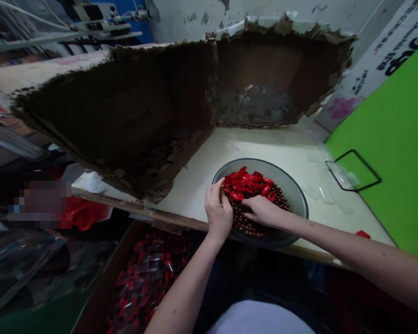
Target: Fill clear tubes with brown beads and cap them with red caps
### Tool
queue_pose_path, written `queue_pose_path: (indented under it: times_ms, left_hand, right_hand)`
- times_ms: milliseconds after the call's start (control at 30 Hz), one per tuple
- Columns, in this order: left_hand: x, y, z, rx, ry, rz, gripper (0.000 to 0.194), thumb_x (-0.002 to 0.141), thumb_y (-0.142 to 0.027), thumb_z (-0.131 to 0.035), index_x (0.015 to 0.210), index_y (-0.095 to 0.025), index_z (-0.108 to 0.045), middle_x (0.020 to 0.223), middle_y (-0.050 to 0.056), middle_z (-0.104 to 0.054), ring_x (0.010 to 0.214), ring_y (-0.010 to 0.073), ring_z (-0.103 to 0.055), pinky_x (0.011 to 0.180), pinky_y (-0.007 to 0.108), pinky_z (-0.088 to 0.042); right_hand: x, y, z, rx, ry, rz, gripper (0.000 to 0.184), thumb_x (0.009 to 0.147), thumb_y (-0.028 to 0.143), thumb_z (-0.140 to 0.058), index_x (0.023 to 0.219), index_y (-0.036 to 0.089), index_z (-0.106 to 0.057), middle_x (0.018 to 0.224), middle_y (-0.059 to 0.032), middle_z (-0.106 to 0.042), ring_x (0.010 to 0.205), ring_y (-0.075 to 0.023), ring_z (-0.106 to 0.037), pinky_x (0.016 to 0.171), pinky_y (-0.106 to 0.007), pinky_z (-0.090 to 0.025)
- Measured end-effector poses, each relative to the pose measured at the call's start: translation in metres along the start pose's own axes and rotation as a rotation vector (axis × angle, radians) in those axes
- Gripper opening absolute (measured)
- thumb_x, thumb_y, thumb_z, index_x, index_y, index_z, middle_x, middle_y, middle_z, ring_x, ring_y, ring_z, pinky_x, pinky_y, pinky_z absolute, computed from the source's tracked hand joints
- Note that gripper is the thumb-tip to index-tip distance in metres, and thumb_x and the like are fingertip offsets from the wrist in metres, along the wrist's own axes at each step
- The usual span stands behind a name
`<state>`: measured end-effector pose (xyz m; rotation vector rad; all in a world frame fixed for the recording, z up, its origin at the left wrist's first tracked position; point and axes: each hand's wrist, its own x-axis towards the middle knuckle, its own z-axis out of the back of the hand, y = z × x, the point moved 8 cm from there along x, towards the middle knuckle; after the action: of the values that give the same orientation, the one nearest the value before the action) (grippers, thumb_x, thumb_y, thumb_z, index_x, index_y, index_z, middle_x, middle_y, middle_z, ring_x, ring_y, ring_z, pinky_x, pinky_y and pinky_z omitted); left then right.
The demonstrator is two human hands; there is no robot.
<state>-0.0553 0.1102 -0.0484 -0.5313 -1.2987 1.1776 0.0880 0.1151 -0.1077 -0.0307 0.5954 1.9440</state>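
A wide grey basin [301, 211] at the table's front edge holds many small round brown beads [249, 227] with a heap of glossy red plastic pieces [244, 183] on top. My left hand [218, 206] is at the basin's left side, fingers curled together beside the red pieces; what they hold, if anything, is hidden. Inside the basin, my right hand [263, 211] reaches down to the beads just below the red heap. Its fingers are bent and drawn together, and their tips are partly hidden, so I cannot make out what is between them.
Behind the basin stand torn-edged cardboard boxes [153, 102], one with clear plastic pieces [261, 102] inside. A green panel [386, 139] with a black wire handle [367, 188] rises at right. Below left, a box holds red-and-clear items [142, 273]. One red piece [362, 234] lies right.
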Motion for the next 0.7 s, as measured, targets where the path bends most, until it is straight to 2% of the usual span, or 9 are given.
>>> queue_pose_path:
  times_ms: [133,300,433,500,567,633,700]
  left_hand:
    - [0.000,0.001,-0.001,-0.011,0.012,0.009,0.034,0.090,-0.008,-0.041,0.117,-0.021,-0.059,0.103,0.008,-0.060,0.099,0.0171,-0.057,0.090,0.032,-0.046]
    - [0.002,0.002,-0.001,-0.038,0.017,0.042,0.032,0.090,-0.010,-0.044,0.115,-0.021,-0.061,0.104,0.007,-0.061,0.099,0.0178,-0.058,0.091,0.033,-0.046]
    - [0.006,-0.003,-0.001,-0.091,0.074,0.107,0.028,0.088,-0.012,-0.047,0.108,-0.020,-0.065,0.101,0.007,-0.063,0.096,0.0176,-0.059,0.088,0.033,-0.047]
    - [0.006,-0.011,-0.006,-0.156,0.151,0.133,0.025,0.087,-0.014,-0.050,0.104,-0.020,-0.067,0.101,0.007,-0.064,0.095,0.0175,-0.060,0.087,0.032,-0.048]
    - [0.004,-0.021,-0.017,-0.271,0.281,0.160,0.024,0.087,-0.016,-0.052,0.104,-0.020,-0.068,0.103,0.007,-0.066,0.097,0.0182,-0.061,0.088,0.032,-0.048]
    - [-0.001,-0.032,-0.030,-0.408,0.403,0.199,0.025,0.086,-0.018,-0.054,0.108,-0.019,-0.067,0.107,0.008,-0.067,0.099,0.0191,-0.062,0.090,0.032,-0.048]
    - [-0.003,-0.041,-0.041,-0.524,0.459,0.246,0.028,0.085,-0.019,-0.056,0.111,-0.018,-0.065,0.112,0.009,-0.067,0.102,0.0200,-0.062,0.091,0.032,-0.048]
  right_hand:
    - [-0.001,-0.001,0.006,0.194,-0.036,0.045,0.009,0.082,0.020,-0.058,0.090,0.017,-0.061,0.089,-0.0044,-0.071,0.083,-0.0179,-0.067,0.076,-0.028,-0.049]
    - [-0.015,-0.008,0.017,0.776,-0.006,0.078,0.022,0.077,0.032,-0.068,0.092,0.018,-0.060,0.095,-0.0038,-0.071,0.091,-0.0197,-0.067,0.087,-0.036,-0.050]
    - [-0.029,-0.011,0.038,1.047,-0.146,0.049,0.030,0.071,0.035,-0.076,0.091,0.019,-0.061,0.095,-0.0033,-0.071,0.093,-0.0203,-0.067,0.092,-0.039,-0.048]
    - [-0.036,-0.012,0.052,1.130,-0.248,0.045,0.032,0.070,0.035,-0.078,0.093,0.019,-0.061,0.097,-0.0035,-0.072,0.094,-0.0207,-0.067,0.094,-0.041,-0.049]
    - [-0.043,-0.011,0.066,1.181,-0.329,0.063,0.032,0.070,0.035,-0.078,0.094,0.020,-0.062,0.098,-0.0039,-0.072,0.094,-0.0212,-0.068,0.094,-0.042,-0.049]
    - [-0.049,-0.007,0.079,1.192,-0.387,0.097,0.030,0.072,0.034,-0.077,0.096,0.020,-0.064,0.099,-0.0036,-0.072,0.095,-0.0207,-0.068,0.095,-0.041,-0.050]
    - [-0.053,-0.003,0.090,1.170,-0.413,0.136,0.029,0.074,0.033,-0.076,0.097,0.020,-0.065,0.100,-0.0033,-0.072,0.096,-0.0202,-0.068,0.095,-0.040,-0.050]
